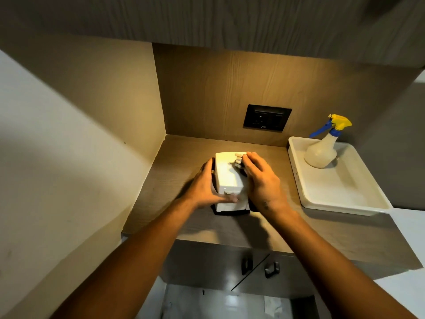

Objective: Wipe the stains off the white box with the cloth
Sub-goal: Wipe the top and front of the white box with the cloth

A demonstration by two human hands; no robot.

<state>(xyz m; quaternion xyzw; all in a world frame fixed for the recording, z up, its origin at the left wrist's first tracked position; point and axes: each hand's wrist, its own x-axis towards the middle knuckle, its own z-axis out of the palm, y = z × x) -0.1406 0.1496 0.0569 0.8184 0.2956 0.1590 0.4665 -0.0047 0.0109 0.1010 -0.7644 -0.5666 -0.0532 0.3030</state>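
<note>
Near tabletop (pixel 207 229) centre: white box (pixel 226 178), looks rigid, light, likely to slide. Left hand (pixel 204 188) clamps its left side and near edge, steadying it. Right hand (pixel 261 178) presses a bunched cloth (pixel 238 160), soft, on the top right. Far right: spray bottle (pixel 322 148) in a tray (pixel 340 203).

Beyond your fingers (pixel 249 156) you face a wood-grain back wall (pixel 218 88) with a black socket plate (pixel 266 117), warmly lit from under the overhead cabinet (pixel 207 17). Left of your fingers stands a cream side wall (pixel 69 146); below the table (pixel 174 157), grey cabinet doors (pixel 207 265).
</note>
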